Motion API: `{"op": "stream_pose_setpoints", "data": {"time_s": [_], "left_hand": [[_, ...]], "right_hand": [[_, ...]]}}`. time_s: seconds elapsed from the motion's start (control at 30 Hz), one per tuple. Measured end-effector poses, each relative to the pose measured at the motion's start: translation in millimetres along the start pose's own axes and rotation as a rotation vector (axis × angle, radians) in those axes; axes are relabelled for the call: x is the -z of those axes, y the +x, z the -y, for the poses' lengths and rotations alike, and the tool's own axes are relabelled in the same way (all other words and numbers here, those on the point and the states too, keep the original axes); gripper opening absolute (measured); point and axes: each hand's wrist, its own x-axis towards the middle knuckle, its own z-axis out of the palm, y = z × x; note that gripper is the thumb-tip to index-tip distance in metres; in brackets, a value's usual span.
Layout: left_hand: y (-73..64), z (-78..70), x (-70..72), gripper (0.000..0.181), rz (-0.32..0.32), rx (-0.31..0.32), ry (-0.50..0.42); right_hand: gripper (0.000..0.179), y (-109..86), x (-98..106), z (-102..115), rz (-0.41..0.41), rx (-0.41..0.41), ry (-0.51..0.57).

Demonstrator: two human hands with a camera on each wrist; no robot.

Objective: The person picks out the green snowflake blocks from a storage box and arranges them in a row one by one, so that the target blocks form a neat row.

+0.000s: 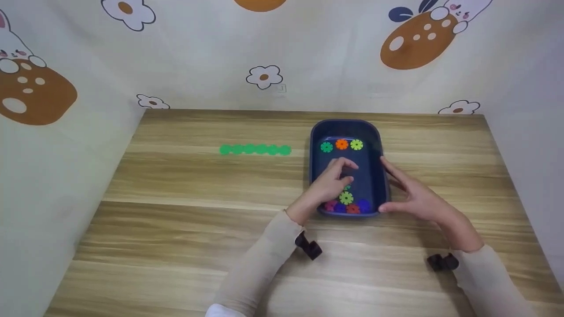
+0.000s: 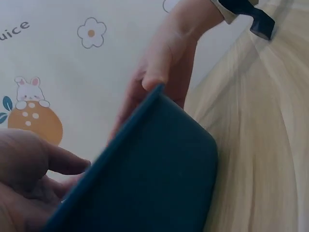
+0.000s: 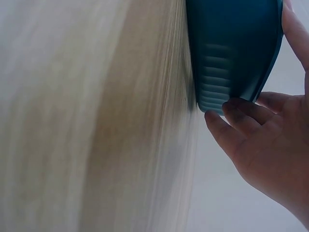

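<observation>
My left hand (image 1: 331, 181) reaches into a dark blue plastic tray (image 1: 313, 145), forefinger bent and thumb apart from it, with no piece visible between them. A green notched disc (image 1: 347, 187) shows just below that thumb, partly hidden. My right hand (image 1: 416, 198) holds the tray at its right side, thumb at the near corner and fingers along the outer wall. In the right wrist view those fingertips (image 3: 215, 121) touch the ribbed wall. At the tray's far end lie a green disc (image 1: 326, 147), an orange disc (image 1: 342, 144) and a yellow-green disc (image 1: 356, 145).
A row of linked green discs (image 1: 255, 149) lies on the wooden table (image 1: 185, 237), left of the tray. Inside the tray's near end are a yellow-green disc (image 1: 346, 197) and several pink, blue and red ones. A patterned wall covering (image 1: 317, 53) stands behind the table.
</observation>
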Motion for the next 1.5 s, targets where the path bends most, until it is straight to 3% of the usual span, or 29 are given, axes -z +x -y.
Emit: {"op": "stream_pose_setpoints", "data": {"time_s": [0.13, 0.23, 0.33, 0.5, 0.67, 0.83, 1.17, 1.5], "left_hand": [[6.7, -0.6, -4.7, 0.033, -0.031, 0.081, 0.186], [10.6, -3.0, -7.7, 0.043, -0.011, 0.173, 0.328], [13.5, -4.1, -10.8, 0.047, 0.016, 0.216, 0.461], [15.7, -2.7, -14.3, 0.039, 0.05, 0.174, 0.618], [16.6, -0.9, -15.2, 0.027, 0.069, 0.13, 0.696], [16.8, -0.3, -14.3, 0.02, 0.079, 0.107, 0.652], [15.0, -1.5, -10.7, 0.014, 0.029, 0.157, 0.313], [12.4, -2.0, -7.0, 0.009, 0.036, 0.093, 0.212]], "right_hand": [[0.106, 0.1, 0, 0, -0.001, -0.001, 0.006], [0.107, 0.6, 0, -1, -0.001, 0.001, 0.012], [0.107, 0.9, -1, -2, 0.0, 0.001, 0.015], [0.106, 0.5, -1, -2, 0.001, -0.008, 0.011], [0.106, 0.5, -1, -2, 0.004, -0.006, 0.016], [0.106, 0.4, -1, -2, 0.006, -0.009, 0.015], [0.106, 0.2, 0, 0, 0.01, -0.025, 0.015], [0.103, 0.5, -1, 1, 0.01, -0.029, 0.022]]}}
